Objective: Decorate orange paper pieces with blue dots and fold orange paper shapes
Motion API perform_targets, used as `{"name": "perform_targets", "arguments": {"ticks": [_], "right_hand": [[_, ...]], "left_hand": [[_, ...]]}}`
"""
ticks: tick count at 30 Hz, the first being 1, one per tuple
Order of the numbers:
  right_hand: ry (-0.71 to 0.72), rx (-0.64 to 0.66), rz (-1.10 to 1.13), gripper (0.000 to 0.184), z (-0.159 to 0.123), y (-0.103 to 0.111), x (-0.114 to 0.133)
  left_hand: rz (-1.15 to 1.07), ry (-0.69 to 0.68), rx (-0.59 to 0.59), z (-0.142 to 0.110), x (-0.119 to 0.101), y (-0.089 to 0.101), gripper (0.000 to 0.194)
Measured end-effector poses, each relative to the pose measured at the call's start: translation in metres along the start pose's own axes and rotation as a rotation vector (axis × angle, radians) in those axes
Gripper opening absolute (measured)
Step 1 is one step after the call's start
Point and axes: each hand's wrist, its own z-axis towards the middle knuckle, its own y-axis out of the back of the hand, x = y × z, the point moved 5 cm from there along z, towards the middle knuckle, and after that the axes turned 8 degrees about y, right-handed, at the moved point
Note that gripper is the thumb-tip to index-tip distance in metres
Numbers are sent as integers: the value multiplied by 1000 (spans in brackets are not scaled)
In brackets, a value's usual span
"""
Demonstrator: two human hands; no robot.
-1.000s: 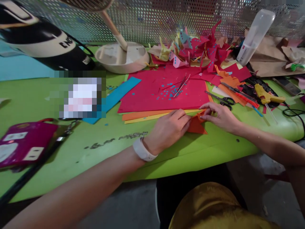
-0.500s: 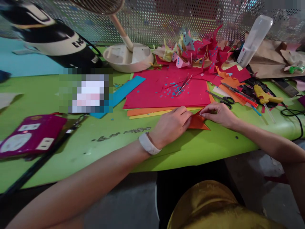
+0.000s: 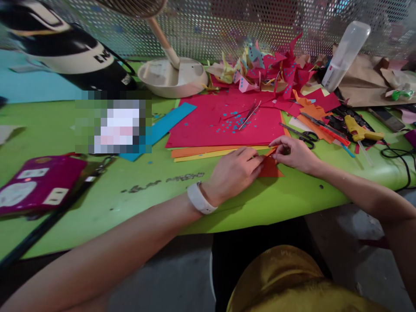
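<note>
Green desk; orange paper before red sheets; right hand, grip pinched on fold; left hand, grip cannot be told; likely light, crease-prone; best held at folded edge.

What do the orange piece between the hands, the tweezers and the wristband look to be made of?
Orange piece: matte paper or thin card, by its thin edge and sharp corner.
Tweezers: probably metal, by the bright glint along a slim arm.
Wristband: possibly silicone or plastic, smooth and bending in one even curve.
</note>
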Motion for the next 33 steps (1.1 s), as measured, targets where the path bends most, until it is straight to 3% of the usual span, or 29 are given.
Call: {"name": "perform_targets", "arguments": {"ticks": [10,33], "right_hand": [[37,-24,-117,24,0,0,5],[126,-45,-139,17,1,-4,5]], "left_hand": [[137,-52,50,-16,-20,3,29],[156,-62,11,-12,-19,4,29]]}}
